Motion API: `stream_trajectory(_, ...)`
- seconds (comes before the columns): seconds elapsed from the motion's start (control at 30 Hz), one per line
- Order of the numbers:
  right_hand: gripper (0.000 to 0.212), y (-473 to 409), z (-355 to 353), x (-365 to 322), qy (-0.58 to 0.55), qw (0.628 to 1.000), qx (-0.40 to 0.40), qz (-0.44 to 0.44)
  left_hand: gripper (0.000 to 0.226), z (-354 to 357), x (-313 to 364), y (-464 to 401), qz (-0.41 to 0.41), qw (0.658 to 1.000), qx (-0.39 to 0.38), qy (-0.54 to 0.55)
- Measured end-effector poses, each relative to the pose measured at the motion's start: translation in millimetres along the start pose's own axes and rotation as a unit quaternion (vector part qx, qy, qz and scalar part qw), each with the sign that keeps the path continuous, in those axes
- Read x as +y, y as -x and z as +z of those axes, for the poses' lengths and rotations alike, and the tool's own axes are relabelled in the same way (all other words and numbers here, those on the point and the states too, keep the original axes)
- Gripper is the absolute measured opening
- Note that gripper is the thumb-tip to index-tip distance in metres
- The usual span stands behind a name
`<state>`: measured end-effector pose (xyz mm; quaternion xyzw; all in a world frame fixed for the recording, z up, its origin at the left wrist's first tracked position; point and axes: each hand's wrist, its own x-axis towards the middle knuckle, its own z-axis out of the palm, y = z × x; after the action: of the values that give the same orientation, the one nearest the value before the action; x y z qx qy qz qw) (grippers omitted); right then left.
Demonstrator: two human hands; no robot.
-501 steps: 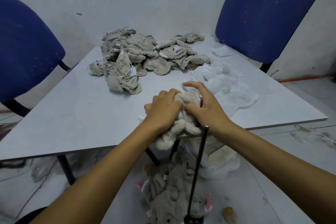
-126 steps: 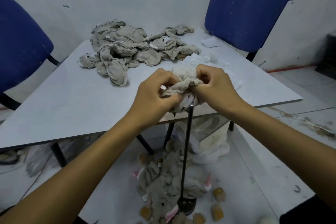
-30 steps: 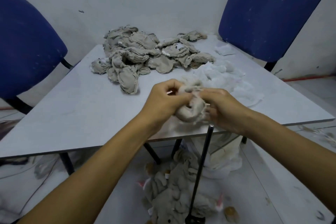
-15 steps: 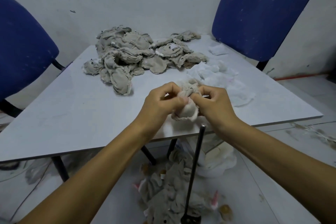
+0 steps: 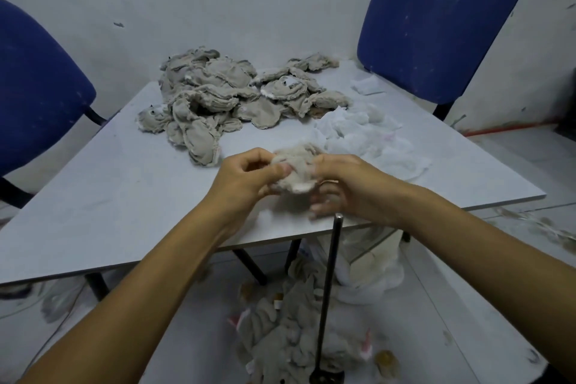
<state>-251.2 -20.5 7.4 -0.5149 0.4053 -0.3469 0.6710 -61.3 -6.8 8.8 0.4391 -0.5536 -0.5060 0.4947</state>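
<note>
A small beige plush skin (image 5: 296, 170) is bunched between both hands, just above the near edge of the grey table (image 5: 124, 196). My left hand (image 5: 246, 178) pinches its left side with thumb and fingers. My right hand (image 5: 346, 188) grips its right side, fingers curled under it. A thin dark metal rod (image 5: 328, 284) stands upright from the floor, its tip just below my right hand.
A pile of beige plush skins (image 5: 224, 97) lies at the table's far side, with white stuffing (image 5: 367, 137) to its right. Two blue chairs (image 5: 436, 15) flank the table. More plush skins (image 5: 290, 333) and a white bag (image 5: 367, 262) lie on the floor underneath.
The hands have kept working the plush skin above the rod's tip. Since half a second ago my right hand has dropped slightly and its fingers have curled under the skin.
</note>
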Motion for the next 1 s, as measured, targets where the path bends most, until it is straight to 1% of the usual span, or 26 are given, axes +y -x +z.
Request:
stream_trajectory(0.03,0.023,2.7,-2.0,0.7,0.024,0.999,-0.029,-0.003,0.017,-2.5,-0.1,-1.1,-0.006,1.000,0.007,0.017)
stream_trajectory(0.07,0.033,3.9,-3.0,3.2,0.073,0.997,-0.025,-0.026,0.020,-1.9,-0.9,-2.0,-0.013,1.000,0.011,0.023)
stream_trajectory(0.1,0.038,5.5,-1.4,5.9,0.128,0.990,0.006,-0.059,0.022,1.4,-2.1,-2.5,-0.020,0.999,0.018,0.023)
stream_trajectory(0.17,0.032,6.7,3.4,11.4,0.216,0.964,0.087,-0.130,0.027,12.8,-6.8,-3.4,-0.031,0.998,0.053,0.021)
stream_trajectory(0.23,0.027,4.6,4.8,15.8,0.260,0.938,0.152,-0.169,0.028,23.1,-11.9,-4.8,-0.029,0.995,0.096,-0.004)
stream_trajectory(0.27,0.027,2.5,3.8,17.9,0.262,0.933,0.173,-0.175,0.028,25.9,-13.1,-5.4,-0.022,0.994,0.104,-0.019)
stream_trajectory(0.33,0.029,-0.1,2.3,21.9,0.231,0.938,0.195,-0.169,0.024,26.7,-14.6,-3.2,-0.020,0.996,0.088,-0.022)
stream_trajectory(0.4,0.030,-0.5,3.5,25.7,0.191,0.946,0.208,-0.159,0.010,27.0,-12.0,3.6,-0.006,0.998,0.052,-0.025)
stream_trajectory(0.43,0.028,-0.3,4.1,26.9,0.178,0.947,0.218,-0.155,0.006,27.3,-10.9,7.5,0.017,0.998,0.037,-0.050)
stream_trajectory(0.5,0.019,-1.6,2.6,26.6,0.154,0.943,0.251,-0.152,0.016,28.7,-10.1,14.0,0.058,0.992,0.008,-0.108)
stream_trajectory(0.6,0.022,-5.2,0.6,24.8,0.134,0.937,0.290,-0.142,0.015,32.4,-7.6,18.3,0.078,0.985,-0.014,-0.153)
stream_trajectory(0.67,0.022,-7.3,2.5,22.5,0.135,0.941,0.284,-0.126,0.013,29.4,-6.5,16.5,0.076,0.982,-0.009,-0.171)
stream_trajectory(0.7,0.020,-7.8,3.0,20.6,0.126,0.948,0.267,-0.117,0.012,27.2,-6.2,14.9,0.073,0.983,0.001,-0.170)
stream_trajectory(0.73,0.020,-7.2,3.6,18.8,0.106,0.960,0.235,-0.107,0.010,24.0,-6.3,12.8,0.062,0.986,0.016,-0.154)
stream_trajectory(0.8,0.017,-5.0,4.7,16.9,0.071,0.984,0.137,-0.089,0.012,17.6,-5.8,9.7,0.015,0.996,0.053,-0.073)
stream_trajectory(0.83,0.016,-3.1,6.1,17.2,0.085,0.988,0.097,-0.087,0.015,15.2,-5.7,8.1,-0.008,0.997,0.072,-0.032)
stream_trajectory(0.87,0.022,-0.3,8.0,18.7,0.125,0.985,0.082,-0.088,0.018,13.3,-6.7,6.4,-0.022,0.995,0.092,-0.017)
stream_trajectory(0.9,0.033,1.7,9.8,20.9,0.172,0.977,0.089,-0.093,0.018,13.1,-8.1,5.0,-0.031,0.993,0.110,-0.027)
stream_trajectory(0.93,0.040,2.6,11.8,23.5,0.212,0.965,0.113,-0.109,0.016,14.7,-9.3,3.9,-0.038,0.991,0.122,-0.044)
stream_trajectory(0.97,0.041,2.8,14.9,25.6,0.232,0.954,0.138,-0.128,0.011,17.4,-10.2,3.7,-0.045,0.988,0.133,-0.060)
stream_trajectory(1.0,0.038,2.4,17.3,27.1,0.234,0.948,0.157,-0.145,0.009,21.3,-11.1,4.0,-0.051,0.985,0.146,-0.070)
